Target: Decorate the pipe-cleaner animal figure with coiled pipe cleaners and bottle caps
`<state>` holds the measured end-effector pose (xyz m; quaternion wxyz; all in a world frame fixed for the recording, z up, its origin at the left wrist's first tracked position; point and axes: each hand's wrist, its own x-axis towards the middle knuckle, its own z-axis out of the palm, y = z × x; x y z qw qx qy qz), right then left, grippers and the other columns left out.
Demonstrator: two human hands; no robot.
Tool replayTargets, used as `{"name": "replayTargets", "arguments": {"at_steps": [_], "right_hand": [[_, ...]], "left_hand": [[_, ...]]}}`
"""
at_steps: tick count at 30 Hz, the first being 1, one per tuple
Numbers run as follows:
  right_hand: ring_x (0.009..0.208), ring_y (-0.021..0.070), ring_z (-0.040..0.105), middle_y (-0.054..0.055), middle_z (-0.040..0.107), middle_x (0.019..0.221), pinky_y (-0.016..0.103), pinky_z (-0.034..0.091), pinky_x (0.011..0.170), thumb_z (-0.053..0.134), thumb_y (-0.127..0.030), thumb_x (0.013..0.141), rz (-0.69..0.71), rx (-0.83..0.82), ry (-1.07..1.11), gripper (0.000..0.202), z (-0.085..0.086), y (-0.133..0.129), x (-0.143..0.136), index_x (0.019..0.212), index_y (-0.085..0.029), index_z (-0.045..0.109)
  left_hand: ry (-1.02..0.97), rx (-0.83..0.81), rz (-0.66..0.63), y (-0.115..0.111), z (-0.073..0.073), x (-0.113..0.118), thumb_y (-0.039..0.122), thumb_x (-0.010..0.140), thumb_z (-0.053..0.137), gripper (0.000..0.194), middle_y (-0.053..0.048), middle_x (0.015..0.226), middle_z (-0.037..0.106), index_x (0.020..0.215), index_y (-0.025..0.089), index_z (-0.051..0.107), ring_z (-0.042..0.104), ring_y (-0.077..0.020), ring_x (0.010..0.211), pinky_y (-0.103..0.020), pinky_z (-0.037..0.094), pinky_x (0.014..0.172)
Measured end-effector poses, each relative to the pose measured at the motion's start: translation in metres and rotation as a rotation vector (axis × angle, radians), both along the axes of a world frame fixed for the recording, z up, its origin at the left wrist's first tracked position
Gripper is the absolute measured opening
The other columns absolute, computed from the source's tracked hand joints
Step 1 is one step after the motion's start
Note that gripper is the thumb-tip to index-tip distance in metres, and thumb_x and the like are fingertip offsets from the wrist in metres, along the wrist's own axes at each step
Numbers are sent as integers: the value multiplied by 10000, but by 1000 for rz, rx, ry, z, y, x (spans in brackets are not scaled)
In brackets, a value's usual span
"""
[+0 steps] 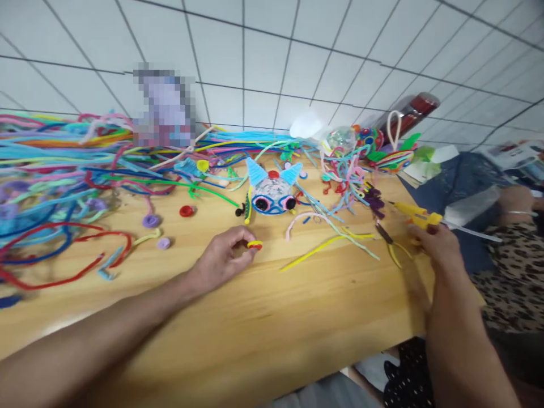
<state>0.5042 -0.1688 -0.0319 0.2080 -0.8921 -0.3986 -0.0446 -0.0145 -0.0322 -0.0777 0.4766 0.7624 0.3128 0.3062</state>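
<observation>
Between the thumb and fingers of my left hand [227, 252] is a small coil of pipe cleaner [255, 245], yellow on top and red below. My right hand [437, 243] is wrapped round a yellow hot glue gun [419, 215] at the table's right side, with a white glue stick [474, 231] sticking out of its back. Just beyond my left hand stands a pipe-cleaner animal head [272, 195] with light-blue ears, dark round eyes and blue rims. Pliers with yellow handles [393, 245] lie beside my right hand.
Loose pipe cleaners [63, 164] heap up across the left and back. A red coil [187, 211], yellow pipe-cleaner strips [318, 252] and a tangle of cut pieces [348, 175] lie on the wooden table [263, 334]. Another person in leopard print [514, 272] sits at the right.
</observation>
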Motion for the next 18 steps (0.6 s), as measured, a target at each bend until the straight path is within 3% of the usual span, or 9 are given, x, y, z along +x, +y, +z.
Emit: {"name": "replayTargets", "arguments": {"at_steps": [5, 9, 13, 16, 18], "right_hand": [[447, 145, 514, 34, 564, 511, 352, 377, 463, 825, -528, 765, -108, 112, 327, 471, 18, 27, -12, 534, -211, 564], [578, 180, 679, 80, 724, 717, 340, 484, 532, 846, -329, 775, -33, 347, 491, 212, 34, 27, -53, 718, -177, 711], [657, 256, 750, 109, 776, 823, 426, 606, 636, 872, -280, 802, 275, 555, 412, 137, 43, 12, -117, 833, -198, 767], [807, 265, 782, 80, 788, 900, 424, 653, 752, 806, -279, 894, 660, 353, 294, 108, 50, 14, -165, 990, -238, 780], [965, 270, 792, 82, 803, 1068, 434, 660, 876, 739, -264, 952, 880, 292, 111, 224, 55, 26, -191, 1176, -255, 750]], "left_hand": [[-12, 90, -11, 1, -2, 1, 186, 913, 615, 61, -29, 867, 721, 924, 168, 672, 663, -136, 786, -250, 507, 736], [-22, 119, 4, 1, -4, 2, 165, 907, 613, 55, -27, 870, 713, 918, 167, 667, 657, -132, 788, -246, 507, 740], [-4, 137, 1, 0, -4, 2, 128, 885, 605, 89, -24, 881, 714, 930, 169, 669, 654, -130, 792, -242, 501, 738], [-17, 137, -3, 0, -3, 2, 149, 913, 608, 66, -24, 873, 713, 928, 168, 669, 658, -128, 787, -238, 509, 735], [-26, 141, -10, 1, -4, 2, 165, 929, 606, 64, -26, 869, 715, 928, 168, 670, 662, -129, 785, -239, 518, 734]]}}
